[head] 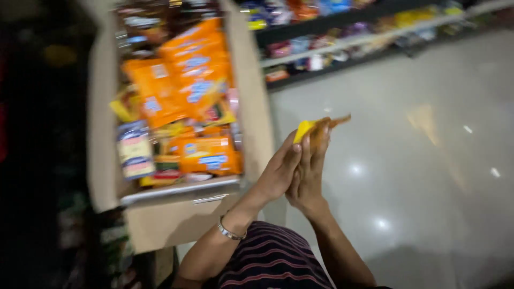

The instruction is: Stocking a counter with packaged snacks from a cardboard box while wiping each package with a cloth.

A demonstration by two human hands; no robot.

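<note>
My left hand [278, 171] and my right hand [309, 174] are pressed together in front of me, to the right of an open cardboard box [254, 107]. Between their fingertips they pinch a small yellow and orange packet [317, 127], which sticks out above the fingers. A metal bracelet [230, 232] sits on my left wrist. The box is full of orange snack packets [184, 80], with other coloured packets lower down. The picture is blurred by motion.
A shiny pale floor [417, 160] spreads to the right. Store shelves [364, 37] stocked with colourful packets run along the top right. The left side is dark, with dim shelf goods [112, 241] below the box. My striped clothing [273, 262] is at the bottom.
</note>
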